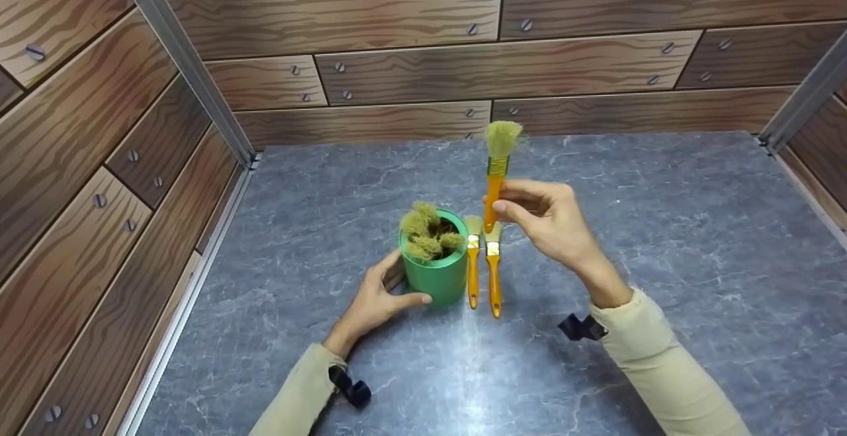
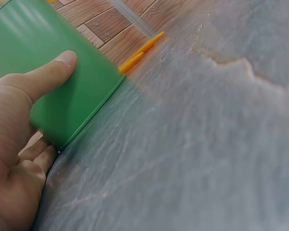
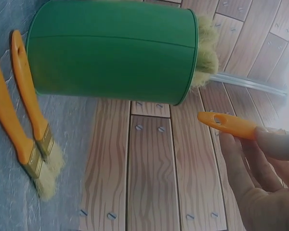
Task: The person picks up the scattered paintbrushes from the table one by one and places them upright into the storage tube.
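Observation:
A green can stands on the tabletop with several bristle heads poking out of its mouth. My left hand grips it low on its left side; in the left wrist view the thumb lies along the green wall. Bristles up, a paintbrush with an orange handle is pinched between thumb and fingers of my right hand, above the table. The right wrist view shows its handle end. Two more paintbrushes lie side by side just right of the can.
The grey marbled tabletop meets wood-patterned walls at the back and both sides. Metal strips run along the wall corners. Black wrist mounts sit on both sleeves.

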A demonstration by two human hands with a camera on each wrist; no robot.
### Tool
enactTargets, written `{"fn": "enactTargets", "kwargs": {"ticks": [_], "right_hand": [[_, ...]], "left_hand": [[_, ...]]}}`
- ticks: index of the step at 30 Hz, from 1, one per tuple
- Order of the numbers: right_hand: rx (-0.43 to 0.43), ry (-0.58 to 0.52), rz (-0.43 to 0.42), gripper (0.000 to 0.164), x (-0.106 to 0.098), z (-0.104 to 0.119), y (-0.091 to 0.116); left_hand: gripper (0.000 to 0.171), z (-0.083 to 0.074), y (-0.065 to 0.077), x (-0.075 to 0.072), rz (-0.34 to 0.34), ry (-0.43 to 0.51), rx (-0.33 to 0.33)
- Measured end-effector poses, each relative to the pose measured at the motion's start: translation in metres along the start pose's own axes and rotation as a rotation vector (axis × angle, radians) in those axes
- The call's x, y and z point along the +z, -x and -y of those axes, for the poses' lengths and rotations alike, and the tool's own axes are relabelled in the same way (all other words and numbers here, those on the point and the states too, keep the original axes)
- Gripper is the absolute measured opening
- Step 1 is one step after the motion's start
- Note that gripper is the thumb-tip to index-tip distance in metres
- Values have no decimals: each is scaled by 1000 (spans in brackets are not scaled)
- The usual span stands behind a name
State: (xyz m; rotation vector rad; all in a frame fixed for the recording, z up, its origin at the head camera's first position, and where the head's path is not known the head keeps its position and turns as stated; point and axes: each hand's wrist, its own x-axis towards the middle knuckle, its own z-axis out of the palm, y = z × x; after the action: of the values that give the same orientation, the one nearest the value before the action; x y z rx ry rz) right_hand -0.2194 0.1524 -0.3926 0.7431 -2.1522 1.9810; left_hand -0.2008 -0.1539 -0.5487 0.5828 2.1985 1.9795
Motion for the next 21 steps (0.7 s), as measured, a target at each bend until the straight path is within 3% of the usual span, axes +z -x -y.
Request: {"fn": "enactTargets", "kwargs": {"ticks": [21], "right_hand": [[-16, 42, 10, 22, 25, 6, -10]], "left_hand": [[102, -1, -1, 0, -2, 2, 1]]}}
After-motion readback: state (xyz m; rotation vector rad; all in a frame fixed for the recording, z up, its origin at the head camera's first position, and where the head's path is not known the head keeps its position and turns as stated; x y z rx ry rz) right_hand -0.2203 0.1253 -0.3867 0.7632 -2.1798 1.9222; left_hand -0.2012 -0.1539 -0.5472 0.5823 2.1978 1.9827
